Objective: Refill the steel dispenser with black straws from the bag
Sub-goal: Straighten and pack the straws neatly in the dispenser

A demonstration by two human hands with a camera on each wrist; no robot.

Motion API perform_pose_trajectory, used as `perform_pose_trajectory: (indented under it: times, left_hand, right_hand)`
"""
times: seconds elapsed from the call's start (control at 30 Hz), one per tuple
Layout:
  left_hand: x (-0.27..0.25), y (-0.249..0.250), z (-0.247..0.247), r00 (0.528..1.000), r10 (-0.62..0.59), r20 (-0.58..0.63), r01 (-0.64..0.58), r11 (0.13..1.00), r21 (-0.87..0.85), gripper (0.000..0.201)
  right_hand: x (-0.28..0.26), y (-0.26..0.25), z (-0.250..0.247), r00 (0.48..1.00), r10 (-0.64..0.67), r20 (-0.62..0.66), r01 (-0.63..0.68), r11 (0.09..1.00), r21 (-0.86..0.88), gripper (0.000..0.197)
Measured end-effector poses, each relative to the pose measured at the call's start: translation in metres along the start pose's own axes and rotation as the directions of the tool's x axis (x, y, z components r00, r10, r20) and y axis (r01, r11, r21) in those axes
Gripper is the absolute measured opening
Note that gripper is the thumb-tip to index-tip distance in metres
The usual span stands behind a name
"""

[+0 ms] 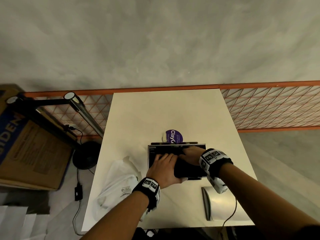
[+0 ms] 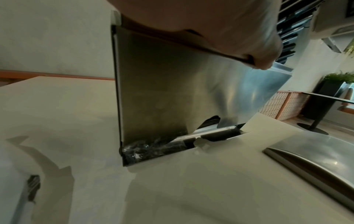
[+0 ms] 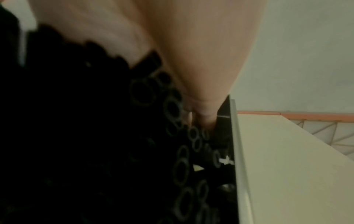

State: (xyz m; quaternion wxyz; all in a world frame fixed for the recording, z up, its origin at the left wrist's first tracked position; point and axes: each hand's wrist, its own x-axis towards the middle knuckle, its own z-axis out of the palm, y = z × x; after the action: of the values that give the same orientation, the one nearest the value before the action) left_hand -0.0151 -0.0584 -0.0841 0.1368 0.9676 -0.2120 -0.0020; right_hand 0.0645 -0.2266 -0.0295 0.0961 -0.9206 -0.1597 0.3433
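The steel dispenser (image 1: 176,148) stands open-topped in the middle of the white table (image 1: 155,110). A thick bundle of black straws (image 1: 188,168) lies in its opening. My left hand (image 1: 164,159) grips the bundle from the near left, fingers laid over the top. From the right, my right hand (image 1: 187,151) holds the bundle with its fingers reaching into the box. The right wrist view shows the straws' (image 3: 180,166) round ends under my fingers (image 3: 203,106), against the dispenser's rim (image 3: 237,151). In the left wrist view the dispenser's (image 2: 162,91) bottom slot holds a few wrapped straws (image 2: 210,133).
The white plastic bag (image 1: 117,184) lies crumpled on the table left of the dispenser. The curved steel lid (image 1: 218,203) rests near the table's front right. A purple round label (image 1: 174,136) sits behind the dispenser. Cardboard boxes (image 1: 31,149) and a lamp stand to the left.
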Motion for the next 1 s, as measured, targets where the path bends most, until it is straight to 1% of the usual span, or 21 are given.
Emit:
perform_pose_trajectory:
  times: [0.13,0.2,0.3,0.4,0.5,0.57,0.63,0.67,0.77,0.83,0.87,0.93,1.0]
  left_hand:
    - [-0.004,0.003,0.002,1.0,0.008,-0.029,-0.008,1.0,0.004,0.076]
    - [-0.007,0.003,0.004,0.999,0.013,-0.041,-0.013,1.0,0.0,0.076]
    - [-0.006,0.003,0.004,0.999,0.011,-0.039,-0.011,1.0,0.015,0.075]
    - [-0.003,0.001,0.003,1.0,0.009,-0.025,-0.009,1.0,0.012,0.074]
    - [-0.002,0.001,0.001,1.0,0.002,0.0,-0.002,1.0,0.016,0.076]
    - [-0.002,0.001,0.0,1.0,0.0,0.002,0.0,1.0,0.009,0.078]
    - [-0.003,0.001,0.001,1.0,0.005,0.003,-0.005,1.0,0.002,0.08]
    - [-0.004,0.001,0.002,1.0,0.008,0.002,-0.008,1.0,0.001,0.08]
    - [-0.002,0.0,0.002,1.0,0.013,-0.004,-0.013,1.0,0.002,0.08]
    - [0.0,0.0,0.002,1.0,0.015,-0.003,-0.015,1.0,0.003,0.079]
    - [0.0,0.0,0.001,1.0,0.018,-0.002,-0.018,1.0,0.004,0.079]
    - [-0.001,0.0,0.001,1.0,0.024,-0.009,-0.024,1.0,0.004,0.078]
    - [-0.004,0.001,0.002,0.999,0.032,-0.021,-0.031,0.999,0.003,0.078]
  right_hand:
    - [0.012,0.003,0.007,0.994,0.092,0.05,-0.091,0.995,-0.028,0.038]
    - [0.015,-0.002,0.008,0.992,0.103,0.07,-0.099,0.993,-0.059,0.037]
    - [0.016,-0.005,0.006,0.992,0.112,0.064,-0.105,0.99,-0.098,0.036]
    - [0.019,-0.006,0.007,0.998,0.051,0.036,-0.049,0.997,-0.052,0.035]
    - [0.018,-0.008,0.009,1.0,0.008,0.015,-0.007,0.998,-0.058,0.039]
    - [0.016,-0.006,0.011,1.0,0.002,-0.017,-0.003,0.998,-0.061,0.044]
    - [0.017,-0.002,0.014,0.999,0.023,-0.04,-0.023,1.0,-0.003,0.049]
    - [0.019,0.001,0.015,0.998,0.032,-0.049,-0.029,0.998,0.05,0.056]
    - [0.028,0.007,0.016,0.995,0.065,-0.071,-0.053,0.985,0.166,0.084]
    - [0.035,0.011,0.018,0.994,0.087,-0.063,-0.075,0.981,0.181,0.093]
    - [0.038,0.015,0.02,0.994,0.085,-0.065,-0.073,0.982,0.174,0.091]
    - [0.051,0.028,0.029,0.995,0.073,-0.066,-0.06,0.983,0.174,0.081]
    - [0.049,0.034,0.03,0.997,0.051,-0.052,-0.042,0.987,0.158,0.07]
